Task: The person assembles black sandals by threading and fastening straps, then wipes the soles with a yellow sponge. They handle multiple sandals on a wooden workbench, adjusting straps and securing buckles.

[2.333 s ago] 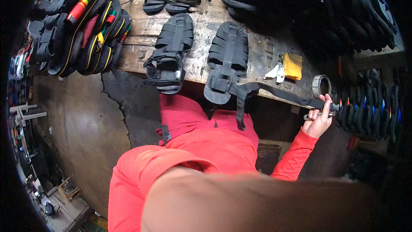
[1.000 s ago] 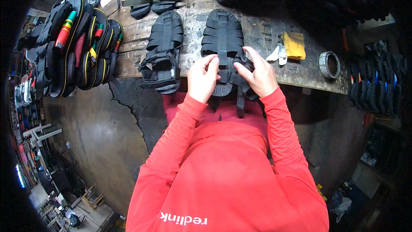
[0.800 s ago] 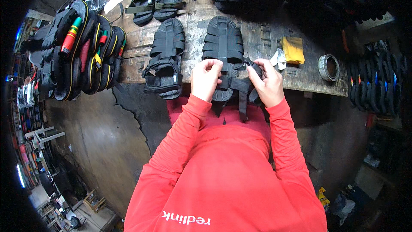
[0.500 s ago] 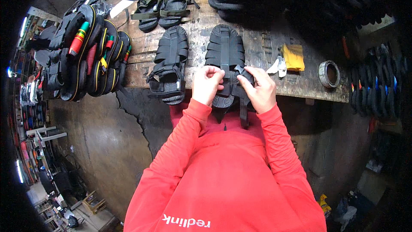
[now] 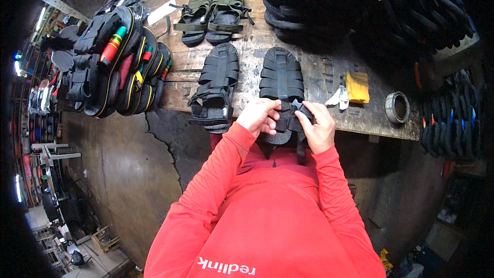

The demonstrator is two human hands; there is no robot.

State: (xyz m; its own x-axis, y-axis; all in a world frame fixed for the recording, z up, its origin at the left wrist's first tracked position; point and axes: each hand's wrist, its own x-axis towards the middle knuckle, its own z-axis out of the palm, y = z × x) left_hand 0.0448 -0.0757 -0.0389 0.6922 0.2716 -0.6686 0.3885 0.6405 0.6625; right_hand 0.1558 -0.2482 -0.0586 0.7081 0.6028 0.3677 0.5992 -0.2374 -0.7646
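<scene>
Now both hands (image 5: 259, 117) (image 5: 321, 127) at one black sandal (image 5: 282, 80), right pinching its strap (image 5: 298, 107) (earlier stretched rightward), left's hold unclear.

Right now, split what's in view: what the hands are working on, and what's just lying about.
In use:
black sandal, at the left hand
black strap, pinched by the right hand

Lying about:
neighbouring sandal, possibly the mate
olive sandals
yellow cloth
white scrap
grey ring
</scene>
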